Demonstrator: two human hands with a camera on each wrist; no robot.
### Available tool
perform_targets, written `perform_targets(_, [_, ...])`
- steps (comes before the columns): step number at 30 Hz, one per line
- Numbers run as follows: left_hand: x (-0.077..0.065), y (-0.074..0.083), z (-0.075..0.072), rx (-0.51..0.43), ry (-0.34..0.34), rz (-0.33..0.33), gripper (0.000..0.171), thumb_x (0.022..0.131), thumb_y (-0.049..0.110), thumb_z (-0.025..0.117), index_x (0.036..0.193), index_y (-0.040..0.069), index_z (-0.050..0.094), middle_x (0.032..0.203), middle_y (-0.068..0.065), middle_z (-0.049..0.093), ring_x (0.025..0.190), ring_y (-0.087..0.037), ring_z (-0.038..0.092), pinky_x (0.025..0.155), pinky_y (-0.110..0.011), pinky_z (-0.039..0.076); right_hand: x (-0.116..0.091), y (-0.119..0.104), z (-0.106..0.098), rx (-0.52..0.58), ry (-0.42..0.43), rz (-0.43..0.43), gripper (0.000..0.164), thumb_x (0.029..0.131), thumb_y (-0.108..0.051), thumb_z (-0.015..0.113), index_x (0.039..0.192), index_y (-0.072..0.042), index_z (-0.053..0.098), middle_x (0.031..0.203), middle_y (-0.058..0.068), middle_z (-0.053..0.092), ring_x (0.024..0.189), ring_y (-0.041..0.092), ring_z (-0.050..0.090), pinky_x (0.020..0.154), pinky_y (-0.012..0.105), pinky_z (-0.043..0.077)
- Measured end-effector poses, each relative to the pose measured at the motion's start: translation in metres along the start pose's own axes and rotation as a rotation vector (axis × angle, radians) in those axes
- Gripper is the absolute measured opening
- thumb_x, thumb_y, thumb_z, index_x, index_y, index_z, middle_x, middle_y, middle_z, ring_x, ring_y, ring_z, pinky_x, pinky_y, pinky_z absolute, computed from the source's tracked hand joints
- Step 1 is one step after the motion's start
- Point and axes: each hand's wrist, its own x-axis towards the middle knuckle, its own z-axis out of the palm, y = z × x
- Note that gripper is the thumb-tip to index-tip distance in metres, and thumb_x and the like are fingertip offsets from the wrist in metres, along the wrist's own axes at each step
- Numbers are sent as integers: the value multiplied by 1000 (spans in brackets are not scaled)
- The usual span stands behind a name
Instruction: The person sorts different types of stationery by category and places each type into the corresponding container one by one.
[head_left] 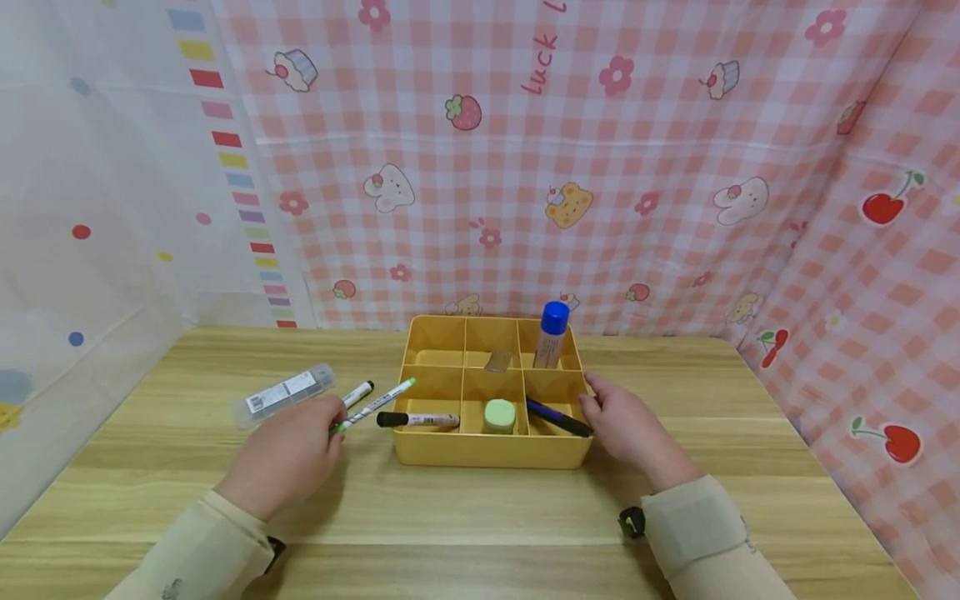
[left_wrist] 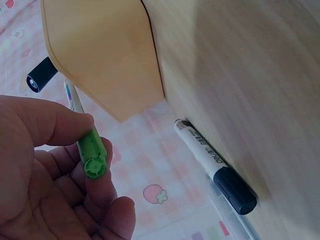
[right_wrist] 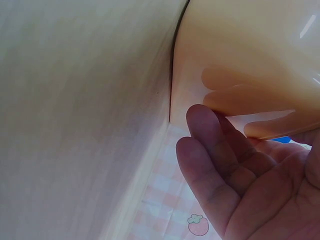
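Observation:
My left hand [head_left: 288, 454] pinches a slim white pen with green ends [head_left: 378, 402] between thumb and fingers, left of a yellow compartment box [head_left: 491, 450]. In the left wrist view its green end [left_wrist: 92, 155] faces the camera. Just beyond that hand, a white marker with a black cap [left_wrist: 215, 167] lies on the table. My right hand [head_left: 633, 429] holds the box's right side, thumb at the rim and fingers along the outer wall [right_wrist: 240, 85]. Inside the box are a black-capped marker [head_left: 420, 419], a pale green round item [head_left: 499, 415] and a dark pen [head_left: 557, 417].
A blue-capped tube [head_left: 551, 337] stands in the back right compartment, and a small brown flat piece [head_left: 498, 360] lies in the back middle one. On the left, a clear plastic case [head_left: 285, 393] rests on the wooden table [head_left: 480, 517]. Printed cloth [head_left: 495, 167] hangs behind.

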Motion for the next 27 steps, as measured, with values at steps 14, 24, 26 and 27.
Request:
perform_targets(14, [1, 7, -1, -8, 13, 16, 7, 84, 14, 65, 87, 16, 59, 76, 5, 55, 66, -13, 47, 60, -36, 45, 0, 0, -1, -14, 1, -7, 53, 101, -32, 40, 147, -9, 27, 128, 16, 50, 65, 24, 49, 55, 36, 43])
perform_targets(24, [2, 9, 2, -12, 30, 36, 8, 84, 15, 66, 88, 17, 59, 77, 6, 55, 66, -12, 47, 59, -35, 44, 0, 0, -1, -11, -2, -5, 53, 101, -32, 39, 147, -9, 27, 126, 16, 51, 60, 23, 46, 54, 36, 42])
perform_targets(26, [2, 9, 3, -11, 33, 40, 8, 84, 16, 66, 88, 18, 59, 77, 6, 55, 66, -12, 47, 59, -35, 45, 0, 0, -1, -12, -1, -6, 53, 101, -32, 39, 147, -9, 27, 124, 15, 51, 60, 23, 46, 54, 36, 42])
perform_targets(27, [2, 9, 3, -10, 33, 41, 8, 84, 16, 66, 88, 18, 60, 78, 6, 56, 66, -12, 47, 59, -35, 45, 0, 0, -1, -17, 1, -9, 53, 101, -32, 39, 147, -9, 27, 125, 15, 51, 62, 22, 47, 54, 36, 42])
